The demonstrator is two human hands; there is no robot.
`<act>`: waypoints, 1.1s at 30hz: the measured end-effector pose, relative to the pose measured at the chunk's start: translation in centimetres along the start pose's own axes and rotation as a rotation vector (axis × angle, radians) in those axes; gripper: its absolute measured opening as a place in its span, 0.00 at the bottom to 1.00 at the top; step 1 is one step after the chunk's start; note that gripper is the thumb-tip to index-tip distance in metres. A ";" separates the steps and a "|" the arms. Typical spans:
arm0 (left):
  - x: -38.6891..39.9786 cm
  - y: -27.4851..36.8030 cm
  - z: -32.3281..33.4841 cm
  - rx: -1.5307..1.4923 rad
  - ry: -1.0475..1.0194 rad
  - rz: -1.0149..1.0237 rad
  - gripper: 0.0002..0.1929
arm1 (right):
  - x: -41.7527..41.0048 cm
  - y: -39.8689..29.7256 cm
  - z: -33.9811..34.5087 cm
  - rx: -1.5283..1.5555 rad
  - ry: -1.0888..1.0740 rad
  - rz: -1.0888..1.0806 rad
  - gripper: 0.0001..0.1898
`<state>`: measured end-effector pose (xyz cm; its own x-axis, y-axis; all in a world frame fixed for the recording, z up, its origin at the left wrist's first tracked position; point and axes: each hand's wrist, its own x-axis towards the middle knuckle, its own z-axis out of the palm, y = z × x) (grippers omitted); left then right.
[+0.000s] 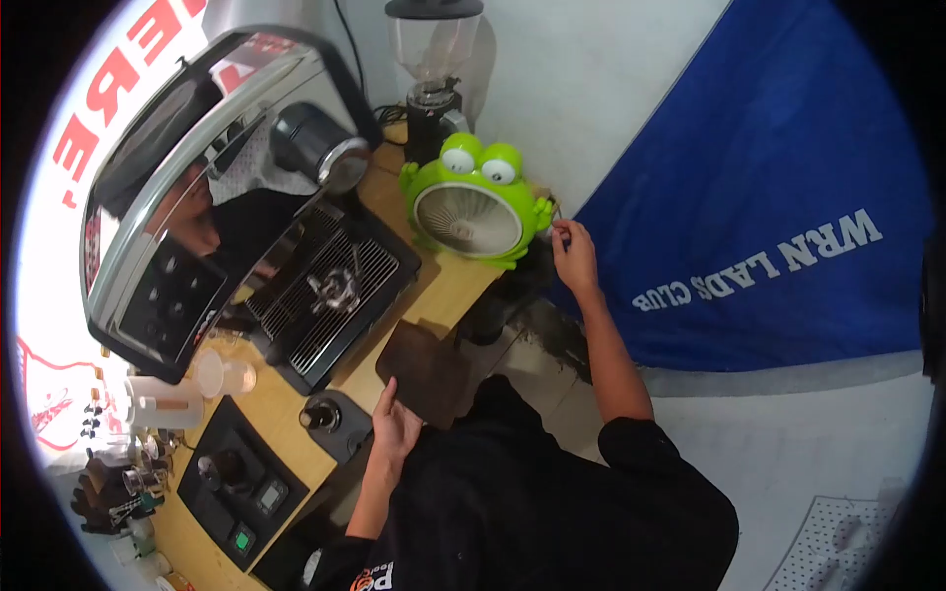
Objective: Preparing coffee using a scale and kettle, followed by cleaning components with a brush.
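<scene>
In my left hand (397, 428), at the lower centre, is a flat dark brown panel with rounded corners (425, 373), gripped by its near edge with the thumb on top. My right hand (573, 251) is raised beside a green frog-shaped fan (468, 218); its fingertips are pinched together near a thin dark piece by the frog's arm. Whether the fingers hold that piece cannot be told. The fan stands upright on the wooden counter's corner. Left of it is a chrome and black espresso machine (377, 306), with a metal item on its drip grate.
A coffee grinder (432, 89) stands behind the fan. Lower left on the wooden counter (295, 436) are a tamping stand (332, 421), a black mat (199, 487) with a small scale (272, 496), and plastic containers (166, 402). A blue cloth (768, 185) hangs at the right.
</scene>
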<state>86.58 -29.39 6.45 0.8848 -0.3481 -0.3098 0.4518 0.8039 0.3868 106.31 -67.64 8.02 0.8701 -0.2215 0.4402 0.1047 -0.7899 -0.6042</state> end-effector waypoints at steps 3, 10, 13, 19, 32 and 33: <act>1.2 -0.6 -0.4 0.014 0.059 0.055 0.29 | 5.1 1.1 1.7 -0.066 -0.004 -0.118 0.12; 4.6 -5.2 3.1 -0.070 0.217 0.227 0.24 | 13.6 3.7 6.9 -0.168 -0.239 -0.183 0.19; 6.6 -7.9 3.2 -0.145 0.263 0.288 0.26 | 15.8 4.6 9.1 -0.333 -0.396 -0.249 0.22; 9.3 -11.1 6.7 -0.151 0.347 0.367 0.27 | 17.6 5.3 12.3 -0.441 -0.478 -0.283 0.20; 13.8 -13.1 9.6 -0.223 0.358 0.199 0.30 | 14.2 4.3 -4.3 0.333 -0.290 -0.187 0.13; 14.0 -13.2 10.1 -0.239 0.369 0.190 0.30 | 12.8 4.7 -6.1 0.328 -0.318 -0.067 0.13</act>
<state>94.12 -49.71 5.75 0.8301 -0.0244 -0.5571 0.2084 0.9402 0.2694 115.06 -77.67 14.85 0.9555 0.0512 0.2906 0.2680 -0.5622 -0.7823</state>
